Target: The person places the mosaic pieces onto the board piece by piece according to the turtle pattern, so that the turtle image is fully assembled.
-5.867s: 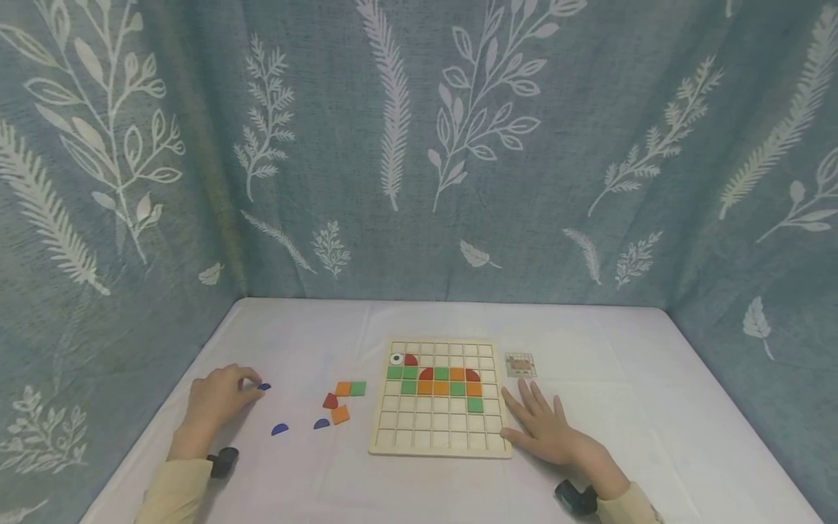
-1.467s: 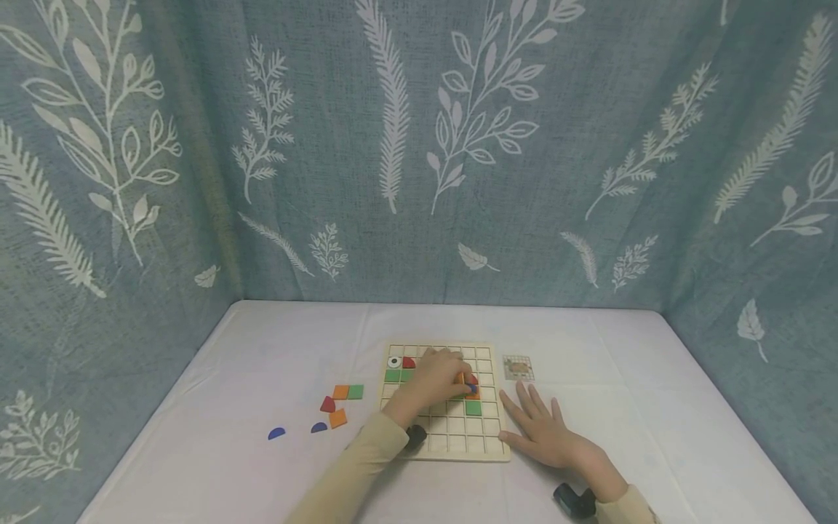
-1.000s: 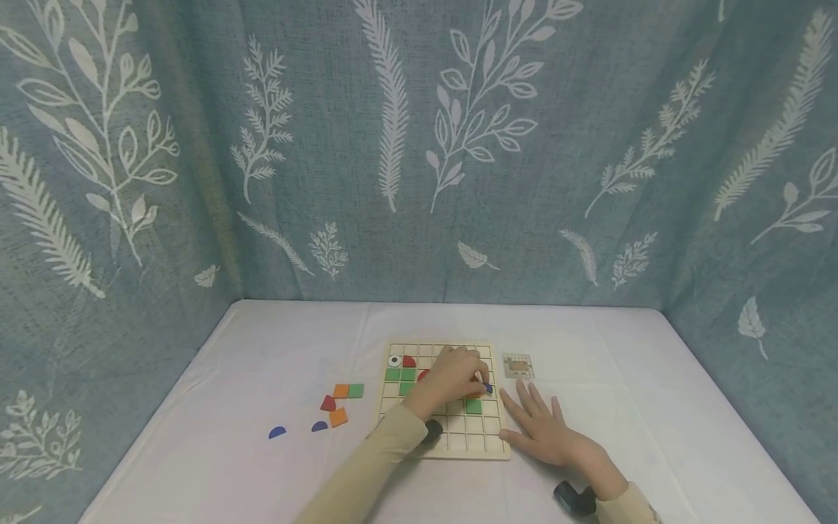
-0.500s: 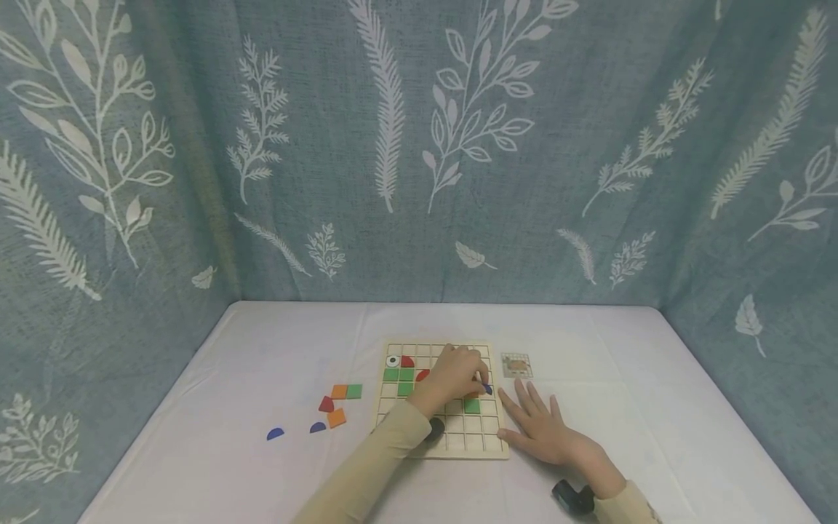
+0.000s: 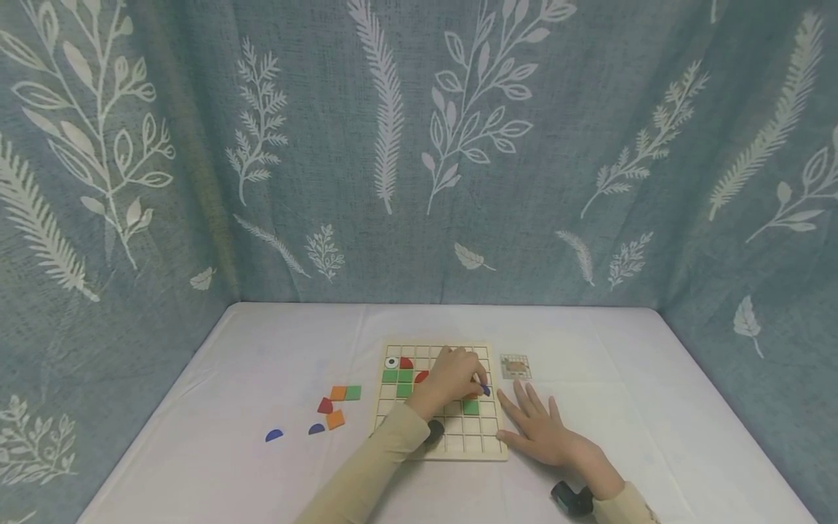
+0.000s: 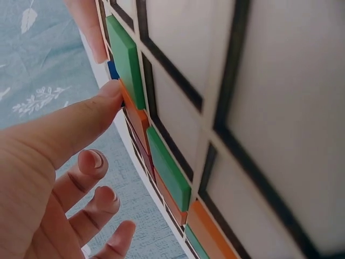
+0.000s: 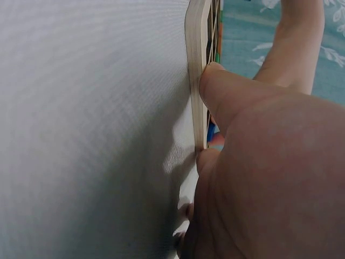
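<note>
My left hand (image 5: 452, 375) is over the wooden grid board (image 5: 452, 442), pinching a blue half-circle tile (image 5: 486, 391) between thumb and finger. That tile is held close to the right column, beside the row of laid tiles. In the left wrist view the thumb (image 6: 110, 91) meets an orange tile (image 6: 135, 110), with a bit of blue showing past it. My right hand (image 5: 546, 429) lies with fingers spread at the board's right edge; the right wrist view shows its thumb (image 7: 215, 75) against the rim. Part of the tile pattern is hidden under my left hand.
Left of the board lie two blue half-circles (image 5: 273, 434), a red tile (image 5: 325, 405), orange tiles (image 5: 335, 419) and a green square (image 5: 353, 393). A small picture card (image 5: 516, 367) sits right of the board. A curtain (image 5: 340, 145) hangs behind the white table (image 5: 294, 335).
My left hand has picked up a blue half-circle from the table's left side and carried it to the board's right part. Lately the tile has only shifted and tilted slightly. My right hand stays put.
</note>
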Tool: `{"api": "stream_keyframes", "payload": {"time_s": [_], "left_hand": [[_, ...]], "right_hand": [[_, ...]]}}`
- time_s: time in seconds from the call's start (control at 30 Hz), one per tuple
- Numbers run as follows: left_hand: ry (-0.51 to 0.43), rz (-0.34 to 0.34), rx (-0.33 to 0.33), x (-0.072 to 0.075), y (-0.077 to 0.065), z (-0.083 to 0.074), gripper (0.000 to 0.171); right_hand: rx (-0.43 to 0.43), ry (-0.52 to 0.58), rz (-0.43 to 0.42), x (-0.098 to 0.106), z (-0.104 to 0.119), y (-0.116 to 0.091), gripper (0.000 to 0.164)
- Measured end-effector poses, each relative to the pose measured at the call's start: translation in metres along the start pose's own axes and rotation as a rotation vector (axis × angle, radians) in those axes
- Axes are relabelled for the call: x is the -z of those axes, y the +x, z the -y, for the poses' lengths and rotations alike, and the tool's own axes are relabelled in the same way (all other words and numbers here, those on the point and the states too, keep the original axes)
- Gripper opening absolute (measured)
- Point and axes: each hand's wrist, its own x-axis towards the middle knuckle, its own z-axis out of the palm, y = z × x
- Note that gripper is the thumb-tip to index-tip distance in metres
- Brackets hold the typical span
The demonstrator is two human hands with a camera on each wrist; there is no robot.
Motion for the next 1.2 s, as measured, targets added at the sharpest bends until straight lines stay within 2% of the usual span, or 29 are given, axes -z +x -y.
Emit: {"api": "stream_keyframes", "payload": {"time_s": [0.3, 0.57, 0.8, 1.0, 1.2], "left_hand": [[-0.018, -0.014, -0.006, 0.002, -0.004, 0.001, 0.012], [-0.073, -0.072, 0.025, 0.009, -0.016, 0.009, 0.013], [-0.142, -0.092, 0.059, 0.009, -0.023, 0.021, 0.009], [-0.142, -0.149, 0.062, 0.015, -0.035, 0.034, 0.014], [-0.178, -0.163, 0.076, 0.021, -0.048, 0.051, 0.014]], "right_hand": [[-0.002, -0.009, -0.006, 0.000, 0.001, -0.001, 0.069], [-0.005, -0.003, -0.006, 0.001, 0.001, -0.001, 0.069], [-0.021, -0.019, -0.001, -0.002, -0.001, 0.001, 0.070], [-0.032, -0.010, -0.001, -0.001, -0.001, 0.001, 0.071], [-0.027, -0.008, -0.001, -0.001, 0.001, 0.001, 0.070]]}}
